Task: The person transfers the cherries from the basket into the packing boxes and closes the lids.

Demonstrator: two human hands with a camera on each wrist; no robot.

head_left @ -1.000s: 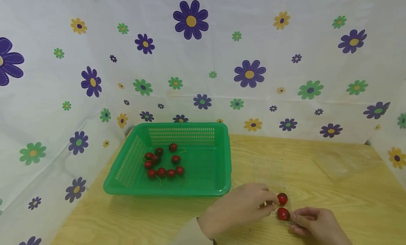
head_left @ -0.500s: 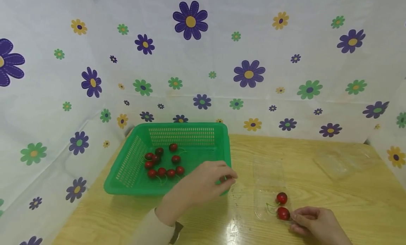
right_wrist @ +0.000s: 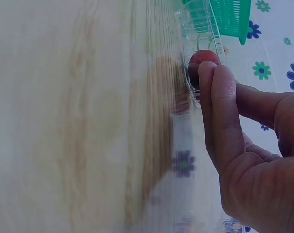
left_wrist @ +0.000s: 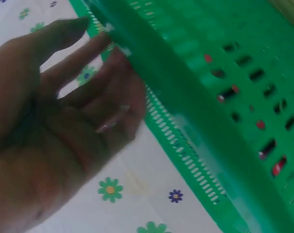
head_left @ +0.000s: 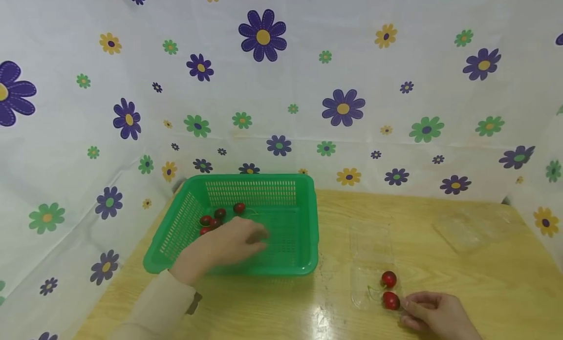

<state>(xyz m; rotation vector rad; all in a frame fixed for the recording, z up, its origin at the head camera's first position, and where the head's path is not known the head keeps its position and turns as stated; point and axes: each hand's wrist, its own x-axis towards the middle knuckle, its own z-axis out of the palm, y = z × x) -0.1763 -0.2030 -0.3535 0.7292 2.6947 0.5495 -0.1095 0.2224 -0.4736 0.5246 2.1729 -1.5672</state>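
My left hand [head_left: 224, 244] hovers over the green plastic basket [head_left: 311, 232], fingers loosely bent. In the left wrist view that hand [left_wrist: 74, 111] holds nothing and appears beside the basket's rim [left_wrist: 171, 97]. Several dark red cherries [head_left: 239, 207] lie in the basket's left half, some hidden behind the hand. At the lower right, my right hand [head_left: 433, 310] pinches the near right corner of a clear plastic box [head_left: 362, 286], which lies with its lid folded back. Two cherries, an upper one [head_left: 389, 279] and a lower one [head_left: 391, 300], sit along its right side, stems pointing left.
Other clear plastic packaging [head_left: 470, 227] lies at the table's back right. A wooden table [head_left: 264, 310] carries everything. Flower-printed white sheeting [head_left: 303, 86] stands behind and at both sides.
My left hand has left the cherries in the clear box and moved left to above the green basket. The right hand has stayed at the box's corner.
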